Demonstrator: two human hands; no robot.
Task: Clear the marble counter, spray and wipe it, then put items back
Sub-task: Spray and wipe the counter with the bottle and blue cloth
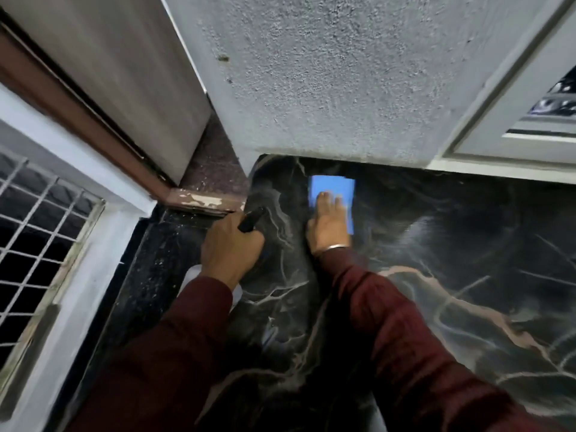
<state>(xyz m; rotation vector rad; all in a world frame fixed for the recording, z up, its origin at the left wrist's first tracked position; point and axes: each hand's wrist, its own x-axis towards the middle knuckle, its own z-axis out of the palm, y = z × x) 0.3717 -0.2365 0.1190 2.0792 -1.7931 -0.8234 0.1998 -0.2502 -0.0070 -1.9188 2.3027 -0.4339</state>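
Blue cloth (332, 190) pressed flat by right hand (328, 224), fingers straight, at counter's (452, 275) far wall edge.
Its long axis runs toward the wall; open marble lies right; spray bottle (251, 220) is gripped in left hand (230, 247).

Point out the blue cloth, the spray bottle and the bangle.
blue cloth (330, 185): head view, its bare far part.
spray bottle (251, 219): head view, its black nozzle above the left hand.
bangle (332, 248): head view, on the right wrist.
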